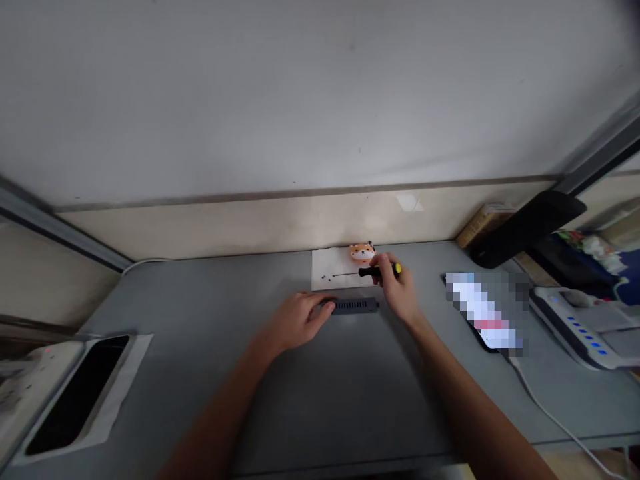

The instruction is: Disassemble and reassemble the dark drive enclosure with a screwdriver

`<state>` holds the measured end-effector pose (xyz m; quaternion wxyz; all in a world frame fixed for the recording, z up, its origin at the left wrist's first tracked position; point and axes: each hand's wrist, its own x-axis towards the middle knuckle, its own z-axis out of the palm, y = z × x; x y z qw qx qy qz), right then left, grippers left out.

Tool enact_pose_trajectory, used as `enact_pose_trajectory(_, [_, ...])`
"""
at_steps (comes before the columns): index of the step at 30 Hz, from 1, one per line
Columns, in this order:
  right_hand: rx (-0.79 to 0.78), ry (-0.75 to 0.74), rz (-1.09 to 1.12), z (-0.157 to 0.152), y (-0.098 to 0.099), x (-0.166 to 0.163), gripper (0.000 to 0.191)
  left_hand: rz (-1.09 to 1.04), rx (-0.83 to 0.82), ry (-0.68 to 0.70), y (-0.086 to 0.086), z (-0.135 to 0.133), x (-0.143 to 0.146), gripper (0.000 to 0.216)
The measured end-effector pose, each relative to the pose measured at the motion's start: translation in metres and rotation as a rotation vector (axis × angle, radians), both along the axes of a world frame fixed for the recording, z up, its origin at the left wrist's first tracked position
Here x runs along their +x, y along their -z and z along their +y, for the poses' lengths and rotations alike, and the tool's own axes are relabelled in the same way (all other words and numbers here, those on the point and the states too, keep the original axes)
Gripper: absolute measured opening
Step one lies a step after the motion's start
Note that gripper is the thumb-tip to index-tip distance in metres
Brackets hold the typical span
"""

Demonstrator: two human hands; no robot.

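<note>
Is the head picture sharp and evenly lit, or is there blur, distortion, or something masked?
In the head view, the light is dim and soft. The wall lines and the desk edges bend, as with a wide lens. The right hand on the screwdriver looks slightly blurred. The phone screen is pixelated.

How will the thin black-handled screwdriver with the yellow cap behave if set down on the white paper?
Likely to roll: the black-handled screwdriver looks round where the right hand grips it. Its thin metal shaft is probably stiff, and it seems light. Rolling, it could scatter the tiny dark screws on the white paper sheet.
</note>
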<state>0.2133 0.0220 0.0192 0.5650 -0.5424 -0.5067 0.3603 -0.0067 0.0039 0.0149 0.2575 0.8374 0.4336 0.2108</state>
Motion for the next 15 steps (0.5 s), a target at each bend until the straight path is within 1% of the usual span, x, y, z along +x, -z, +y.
enact_pose_trajectory(5, [-0.091, 0.073, 0.303, -0.003, -0.004, 0.007, 0.055, -0.001, -0.08, -0.077, 0.006, 0.001, 0.002, 0.047])
enact_pose_trajectory(7, [-0.091, 0.06, 0.386, -0.002, -0.005, 0.008, 0.051, -0.006, -0.103, -0.086, 0.008, 0.002, 0.003, 0.048])
enact_pose_trajectory(9, [-0.092, 0.035, 0.419, -0.002, -0.003, 0.007, 0.05, -0.034, -0.096, -0.091, 0.011, 0.003, 0.003, 0.047])
enact_pose_trajectory(11, [-0.11, 0.013, 0.414, -0.002, -0.001, 0.005, 0.049, -0.104, -0.036, -0.072, 0.013, 0.005, 0.002, 0.044])
enact_pose_trajectory(12, [-0.123, 0.0, 0.403, -0.002, 0.0, 0.004, 0.049, -0.155, 0.024, -0.067, 0.014, 0.005, 0.002, 0.043])
enact_pose_trajectory(15, [-0.162, -0.027, 0.355, -0.003, 0.004, 0.0, 0.048, -0.292, 0.291, -0.085, 0.013, 0.005, -0.002, 0.036])
